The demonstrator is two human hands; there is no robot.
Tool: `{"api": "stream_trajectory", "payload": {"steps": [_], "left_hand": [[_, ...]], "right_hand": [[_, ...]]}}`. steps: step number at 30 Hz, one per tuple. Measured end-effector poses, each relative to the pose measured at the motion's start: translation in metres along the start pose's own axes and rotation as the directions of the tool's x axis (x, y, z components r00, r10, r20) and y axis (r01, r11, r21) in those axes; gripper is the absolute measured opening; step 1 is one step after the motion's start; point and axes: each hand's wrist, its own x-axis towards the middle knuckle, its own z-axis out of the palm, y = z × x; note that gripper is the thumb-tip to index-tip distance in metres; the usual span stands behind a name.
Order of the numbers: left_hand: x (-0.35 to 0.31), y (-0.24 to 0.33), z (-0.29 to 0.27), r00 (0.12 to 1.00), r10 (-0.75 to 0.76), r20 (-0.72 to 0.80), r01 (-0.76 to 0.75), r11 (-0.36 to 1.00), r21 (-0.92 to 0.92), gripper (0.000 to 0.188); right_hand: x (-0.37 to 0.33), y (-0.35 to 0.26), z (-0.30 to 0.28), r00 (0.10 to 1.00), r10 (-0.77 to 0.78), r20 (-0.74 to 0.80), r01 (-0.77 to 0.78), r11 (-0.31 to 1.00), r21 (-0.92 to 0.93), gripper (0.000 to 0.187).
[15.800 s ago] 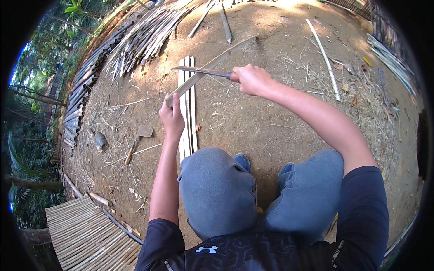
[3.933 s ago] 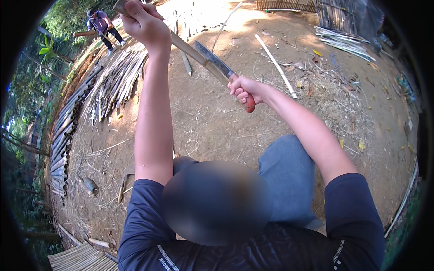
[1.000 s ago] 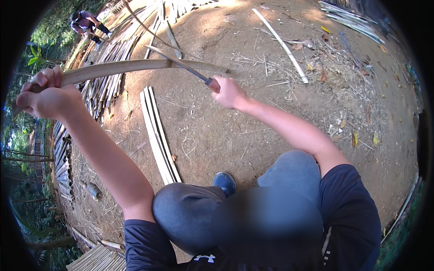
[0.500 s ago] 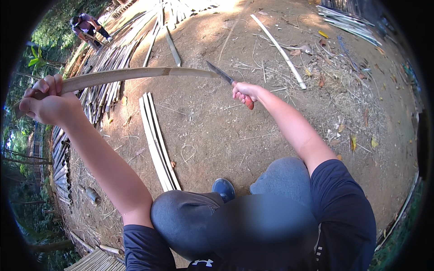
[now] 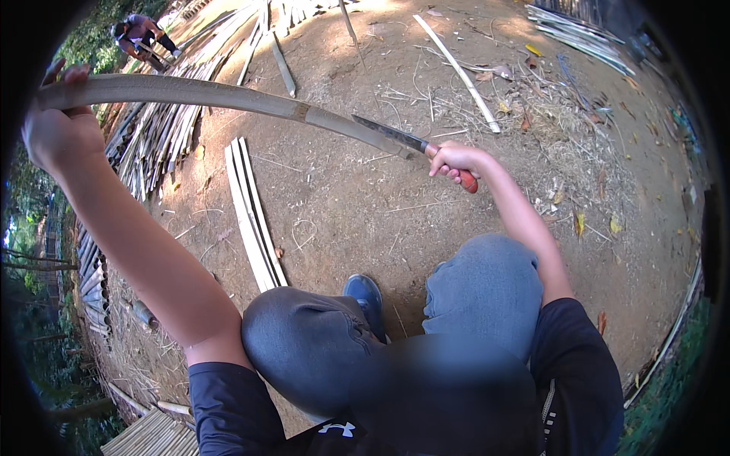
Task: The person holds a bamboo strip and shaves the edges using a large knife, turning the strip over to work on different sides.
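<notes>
My left hand (image 5: 65,129) is closed around one end of a long split bamboo strip (image 5: 205,93) at the far left. The strip slants across in front of me, down to the right, with a darker node past its middle. My right hand (image 5: 456,161) grips the red handle of a knife (image 5: 391,131). Its dark blade points back to the left and overlaps the strip's free end. Whether the edge bites into the bamboo cannot be made out.
Pale bamboo strips (image 5: 249,216) lie on the dirt ground before my knees. More bamboo is heaped at the left (image 5: 163,137), and another pile (image 5: 578,36) lies far right. A single strip (image 5: 458,72) lies ahead. A person (image 5: 143,39) bends over at the far left.
My left hand has moved up and left, raising its end of the strip. The strip's free end has dropped. My right hand and the knife have shifted right, the blade staying beside that end.
</notes>
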Motion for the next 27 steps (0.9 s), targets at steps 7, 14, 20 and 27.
{"api": "stream_trajectory", "payload": {"steps": [7, 14, 20, 27], "left_hand": [[-0.066, -0.019, 0.036, 0.996, -0.004, 0.093, -0.002, 0.998, 0.068, 0.043], [-0.103, -0.079, 0.045, 0.982, -0.159, 0.098, 0.164, 0.985, -0.046, 0.043], [-0.128, -0.1, 0.066, 0.967, -0.252, -0.031, 0.246, 0.96, -0.134, 0.028], [-0.14, -0.094, 0.086, 0.964, -0.23, -0.131, 0.219, 0.971, -0.092, 0.034]], "right_hand": [[0.022, 0.026, 0.029, 0.969, -0.213, -0.122, 0.2, 0.973, -0.112, 0.025], [0.041, 0.03, 0.029, 0.954, -0.251, -0.162, 0.234, 0.965, -0.115, 0.019], [0.051, 0.055, 0.042, 0.785, -0.5, -0.365, 0.304, 0.825, -0.477, 0.028], [0.019, 0.027, 0.083, 0.745, -0.575, -0.338, 0.394, 0.788, -0.473, 0.028]]}}
